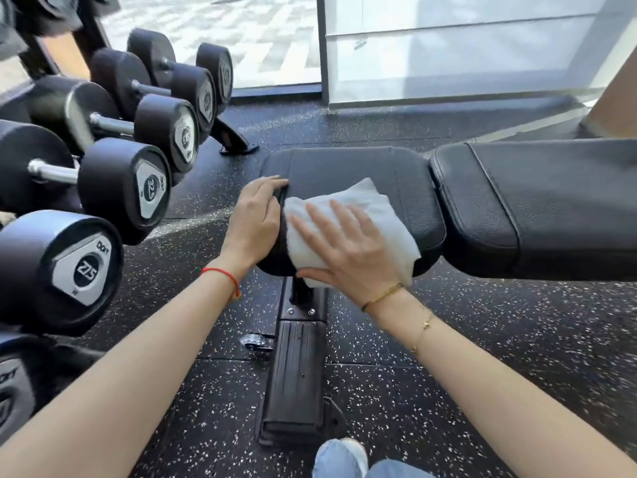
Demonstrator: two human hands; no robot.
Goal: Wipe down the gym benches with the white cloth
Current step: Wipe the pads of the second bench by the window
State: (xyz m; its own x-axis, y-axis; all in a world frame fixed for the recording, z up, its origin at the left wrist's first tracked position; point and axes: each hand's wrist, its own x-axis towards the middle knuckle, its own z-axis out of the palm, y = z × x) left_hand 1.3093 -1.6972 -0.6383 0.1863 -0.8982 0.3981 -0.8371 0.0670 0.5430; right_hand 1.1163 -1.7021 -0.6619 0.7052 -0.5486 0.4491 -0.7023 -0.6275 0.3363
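Note:
A black padded gym bench stretches from the centre to the right edge, its seat pad [344,167] nearest me and its longer back pad [551,208] beyond a gap. A folded white cloth [375,208] lies on the near left part of the seat pad. My right hand [348,250] presses flat on the cloth with straight, spread fingers. My left hand [256,220] rests on the seat pad's left edge, fingers straight along the rim, beside the cloth.
A rack of black dumbbells [120,188] lines the left side, close to my left arm. The bench's black base bar [296,374] runs along the speckled rubber floor [482,339] toward my feet. A glass wall [448,46] stands behind.

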